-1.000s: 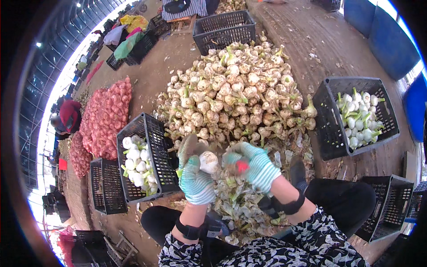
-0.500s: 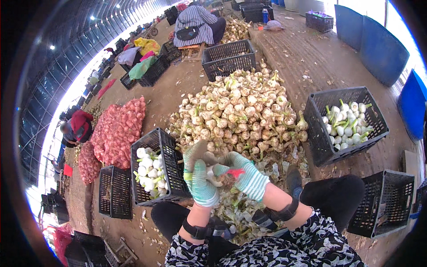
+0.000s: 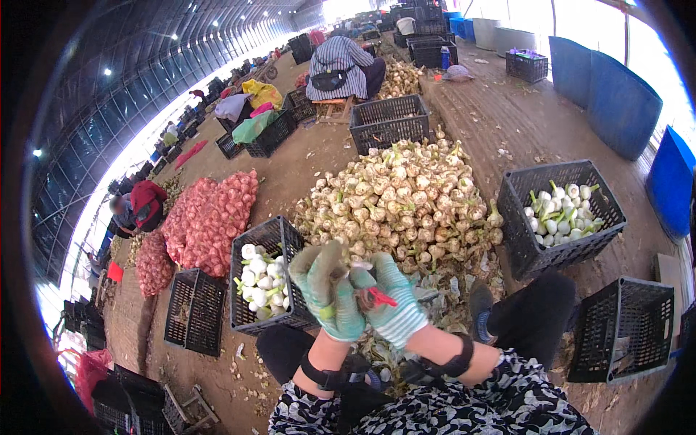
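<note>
My two hands, in green-and-white striped gloves, meet just in front of the near edge of a heap of untrimmed garlic bulbs [image 3: 406, 199]. Curled fingers of my left hand [image 3: 330, 290] close around a whitish garlic bulb [image 3: 360, 272], mostly hidden between the hands. Pressed against it from the right, my right hand [image 3: 395, 301] is closed on a small tool with a red handle [image 3: 377, 296]; its working end is covered. Peeled white garlic fills part of a black crate [image 3: 239, 290] on the left and another black crate [image 3: 511, 217] on the right.
Empty black crates [image 3: 194, 308] [image 3: 622, 330] flank me. Red net sacks of garlic [image 3: 210, 221] lie to the left. Beyond the heap stand a black crate [image 3: 391, 127] and a seated person in stripes [image 3: 341, 65]. Blue tubs [image 3: 623, 101] line the right side. Peelings cover the ground by my feet.
The view has tilted upward a little, so more of the far end shows. My left hand has turned with its fingers raised; my right hand has shifted slightly, still close against it.
</note>
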Action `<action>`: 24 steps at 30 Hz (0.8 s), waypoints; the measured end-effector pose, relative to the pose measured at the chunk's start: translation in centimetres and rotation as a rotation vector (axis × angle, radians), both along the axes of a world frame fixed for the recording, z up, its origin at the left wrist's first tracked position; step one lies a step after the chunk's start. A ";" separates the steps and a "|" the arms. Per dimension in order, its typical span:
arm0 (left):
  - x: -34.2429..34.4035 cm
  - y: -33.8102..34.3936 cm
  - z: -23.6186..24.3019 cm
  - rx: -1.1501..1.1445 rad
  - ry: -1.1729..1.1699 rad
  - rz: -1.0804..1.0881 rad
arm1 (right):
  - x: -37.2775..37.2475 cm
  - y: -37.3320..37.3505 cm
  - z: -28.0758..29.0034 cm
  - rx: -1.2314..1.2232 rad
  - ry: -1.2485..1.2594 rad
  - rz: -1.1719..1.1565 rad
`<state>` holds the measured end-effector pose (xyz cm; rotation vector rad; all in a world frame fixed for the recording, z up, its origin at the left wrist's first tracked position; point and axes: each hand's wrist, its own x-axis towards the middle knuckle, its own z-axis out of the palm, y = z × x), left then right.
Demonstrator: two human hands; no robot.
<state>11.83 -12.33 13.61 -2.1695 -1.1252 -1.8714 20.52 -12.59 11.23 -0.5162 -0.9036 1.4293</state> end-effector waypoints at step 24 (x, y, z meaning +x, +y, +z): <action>-2.3 -3.0 -0.5 -0.165 -0.352 -0.409 | 2.6 -1.1 -0.5 0.153 -0.452 0.143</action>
